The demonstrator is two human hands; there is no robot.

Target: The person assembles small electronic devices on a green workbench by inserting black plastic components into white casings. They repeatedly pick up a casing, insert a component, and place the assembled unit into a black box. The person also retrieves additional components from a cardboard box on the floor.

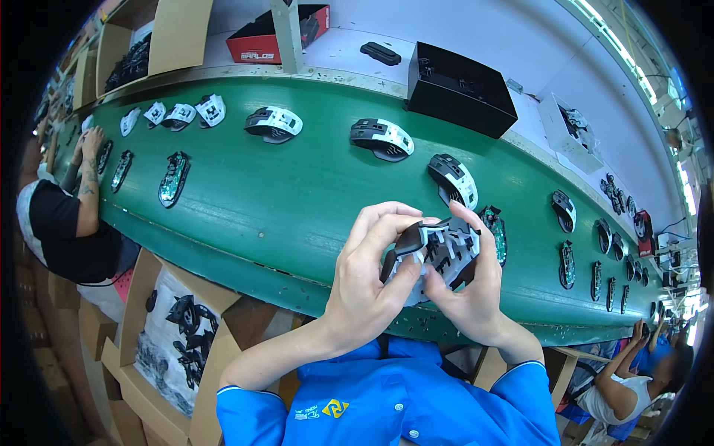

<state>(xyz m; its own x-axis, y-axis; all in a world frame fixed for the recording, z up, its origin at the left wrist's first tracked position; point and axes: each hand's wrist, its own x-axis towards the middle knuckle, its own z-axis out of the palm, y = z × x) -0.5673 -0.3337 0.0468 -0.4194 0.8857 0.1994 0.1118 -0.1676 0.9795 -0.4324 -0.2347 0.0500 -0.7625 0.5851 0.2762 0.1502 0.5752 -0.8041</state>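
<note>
My left hand [363, 279] and my right hand [480, 297] are both closed around a computer mouse shell [446, 253], grey-white and black, above the near edge of the green bench. Its hollow inner side with ribs and slots faces me. Both thumbs press on the shell from below, and my fingers curl over its far edge. Just beyond my hands lies a black and white mouse shell [455, 178]. Partly hidden behind my right hand is a green circuit board in a dark base [497, 230].
More mouse shells [383, 139] and circuit boards [174, 180] lie along the green bench [297, 186]. A black box [462, 89] stands at the back. Left of me is an open carton [137, 357] with black parts. Co-workers sit at left [63, 223] and right [628, 386].
</note>
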